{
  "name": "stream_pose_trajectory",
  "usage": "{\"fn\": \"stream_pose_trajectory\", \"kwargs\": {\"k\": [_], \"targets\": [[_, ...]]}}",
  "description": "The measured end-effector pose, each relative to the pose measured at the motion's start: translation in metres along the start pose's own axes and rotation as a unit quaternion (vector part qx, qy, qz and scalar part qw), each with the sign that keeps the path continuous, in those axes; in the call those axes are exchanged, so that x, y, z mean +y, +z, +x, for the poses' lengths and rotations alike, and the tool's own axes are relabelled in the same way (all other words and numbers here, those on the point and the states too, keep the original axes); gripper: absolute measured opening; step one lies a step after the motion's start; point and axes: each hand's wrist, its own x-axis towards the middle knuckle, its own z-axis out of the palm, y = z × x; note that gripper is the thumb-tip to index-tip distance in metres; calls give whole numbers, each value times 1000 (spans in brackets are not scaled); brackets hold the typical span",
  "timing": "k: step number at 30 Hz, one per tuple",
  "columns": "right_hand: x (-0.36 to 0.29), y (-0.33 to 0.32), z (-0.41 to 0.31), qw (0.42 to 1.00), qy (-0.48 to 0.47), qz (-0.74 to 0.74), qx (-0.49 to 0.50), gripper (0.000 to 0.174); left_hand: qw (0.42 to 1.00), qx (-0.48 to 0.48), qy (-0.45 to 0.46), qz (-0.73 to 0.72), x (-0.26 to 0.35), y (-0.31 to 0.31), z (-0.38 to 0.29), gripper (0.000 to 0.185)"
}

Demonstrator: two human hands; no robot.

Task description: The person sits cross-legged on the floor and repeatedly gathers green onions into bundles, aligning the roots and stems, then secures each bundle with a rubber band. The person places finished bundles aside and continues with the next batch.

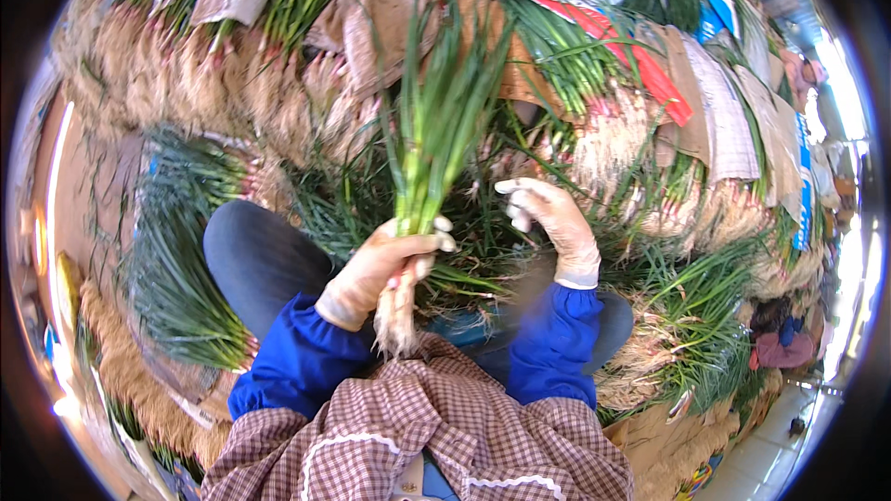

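Note:
My left hand [379,268], in a pale thin glove, is closed around the stalks of a bunch of green onions [424,174]. The green leaves point up and away from me, and the pale roots hang below the hand over my checked apron. To the right, my right hand [546,219], gloved too, is raised with its fingers bent and nothing visible in it. Beneath both hands, between my knees, lies a heap of loose green onions [473,282] with thin roots.
Stacked green onions [188,292] lie at my left knee. Another pile of green onions [696,313] is on the right. Ahead stand long rows of rooted bunches [202,97], partly under sacks [376,21] and a red strip [647,76]. A person's pinkish clothing [783,351] shows at far right.

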Motion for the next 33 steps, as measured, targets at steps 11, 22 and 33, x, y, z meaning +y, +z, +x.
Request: {"fn": "stream_pose_trajectory", "kwargs": {"k": [11,22,33], "targets": [[-51,-3,27,645,-40,-653,394,22,995,66,69,-16,13,5,60,21],[6,63,-22,905,-113,283,296,31,996,15,25,-85,-46,1,81,22],[92,94,30,898,-127,-185,377,22,987,88,88,102,-64,11,56,12]]}}
